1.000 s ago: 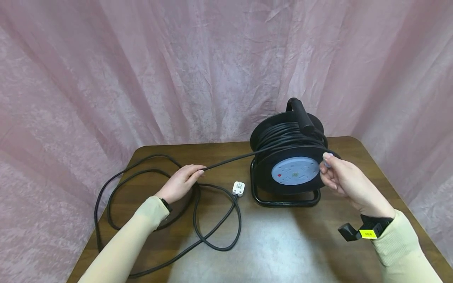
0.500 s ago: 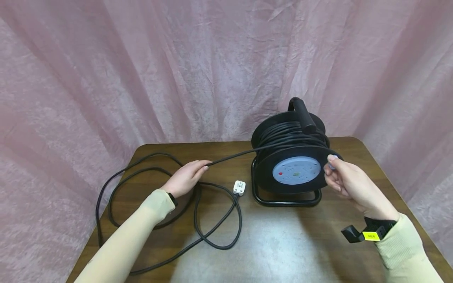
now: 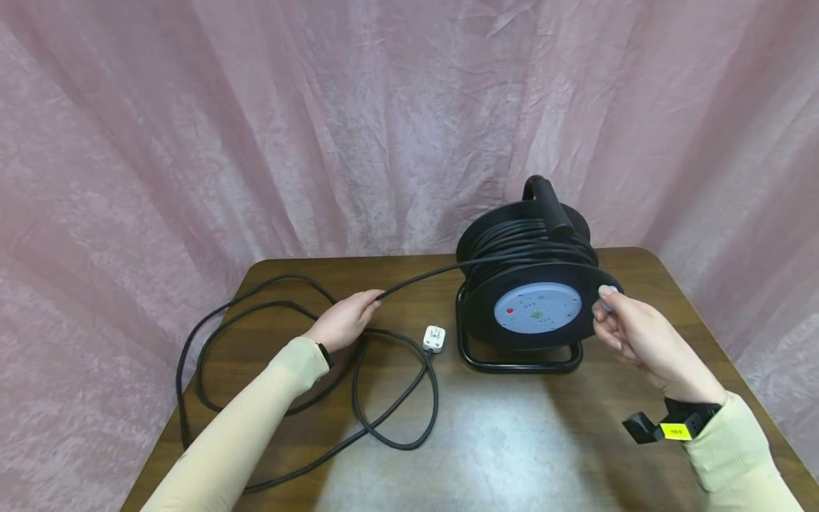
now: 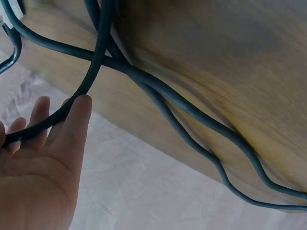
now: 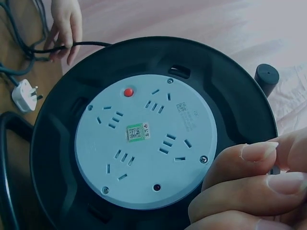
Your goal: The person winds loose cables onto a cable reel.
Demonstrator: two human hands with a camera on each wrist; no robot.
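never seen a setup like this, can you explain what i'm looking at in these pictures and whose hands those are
There is no machine here: a person is working with two bare hands. The wide picture comes from a camera worn on the head, looking forward and down. The other two come from cameras worn on each wrist, looking at that hand's work.

On the wooden table stands a black cable reel with a pale socket panel. Loops of black cable and a white plug lie to its left.

The left hand holds the stretch of cable leading to the reel. The right hand grips a small knob on the reel's edge, mostly hidden by the fingers.
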